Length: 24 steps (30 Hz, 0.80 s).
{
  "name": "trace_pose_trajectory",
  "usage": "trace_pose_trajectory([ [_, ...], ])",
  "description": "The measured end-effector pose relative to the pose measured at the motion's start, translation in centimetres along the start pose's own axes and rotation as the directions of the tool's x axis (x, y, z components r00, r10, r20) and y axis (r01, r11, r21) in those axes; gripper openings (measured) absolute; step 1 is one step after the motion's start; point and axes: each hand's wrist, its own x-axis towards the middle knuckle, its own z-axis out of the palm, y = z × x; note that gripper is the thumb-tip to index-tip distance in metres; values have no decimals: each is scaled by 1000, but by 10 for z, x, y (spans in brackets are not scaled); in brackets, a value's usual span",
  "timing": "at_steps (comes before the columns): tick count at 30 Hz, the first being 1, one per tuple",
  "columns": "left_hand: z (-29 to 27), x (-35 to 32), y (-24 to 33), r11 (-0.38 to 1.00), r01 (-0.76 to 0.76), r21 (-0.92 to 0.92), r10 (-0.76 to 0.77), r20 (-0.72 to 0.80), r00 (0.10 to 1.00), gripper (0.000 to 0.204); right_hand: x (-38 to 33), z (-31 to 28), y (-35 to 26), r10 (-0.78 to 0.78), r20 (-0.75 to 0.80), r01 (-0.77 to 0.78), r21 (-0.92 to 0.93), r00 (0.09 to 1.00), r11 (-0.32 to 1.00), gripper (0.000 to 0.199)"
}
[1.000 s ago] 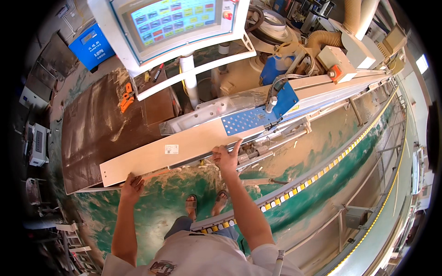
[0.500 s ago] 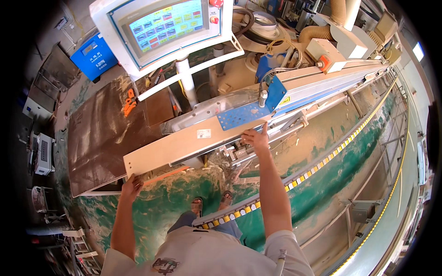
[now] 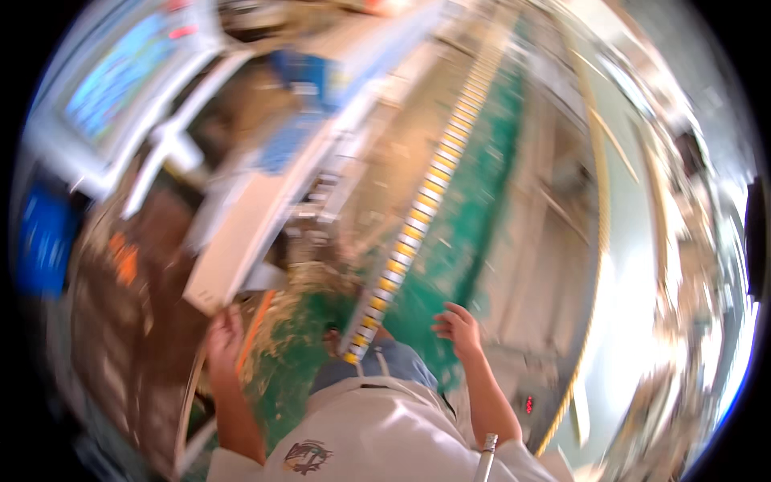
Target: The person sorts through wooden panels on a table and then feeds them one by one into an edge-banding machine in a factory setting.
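A long light-tan board [image 3: 241, 233] lies on the machine, its near end with small dark holes sticking out toward me. At that end's corner is my left hand [image 3: 225, 341], its fingertips against or just under the edge; motion blur hides how the fingers are set. My right hand [image 3: 459, 329] is off the board, out to the right above the floor, with loosely bent fingers apart and nothing in them. Farther up the board is a blue perforated plate [image 3: 285, 145], in line with the long machine bed [image 3: 381, 60].
At upper left stands a control panel [image 3: 120, 76] with a lit screen. An orange tool [image 3: 124, 257] lies on the brown tabletop [image 3: 128, 353]. A yellow-and-white segmented strip [image 3: 422, 205] runs across the green floor [image 3: 301, 349]. To the right is a pale long surface [image 3: 630, 233].
My right hand has left the board's front edge and moved right. My view has swung to the right and blurred. The left hand stays at the board's near corner.
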Motion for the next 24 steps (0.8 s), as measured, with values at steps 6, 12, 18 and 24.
trace_pose_trajectory([
  [6,-40,103,54,948,295,119,-312,170,935,38,-82,-139,130,153,-288,-136,80,945,987,41],
  [12,38,170,42,886,310,345,-359,87,929,36,-212,-257,275,280,-622,21,430,731,902,39],
  [18,129,156,-43,919,43,393,-60,31,998,46,-341,-409,390,407,-913,748,285,21,599,12],
  [24,124,68,-235,452,-115,884,-333,287,898,33,-411,-555,577,886,-464,709,616,-24,342,44],
])
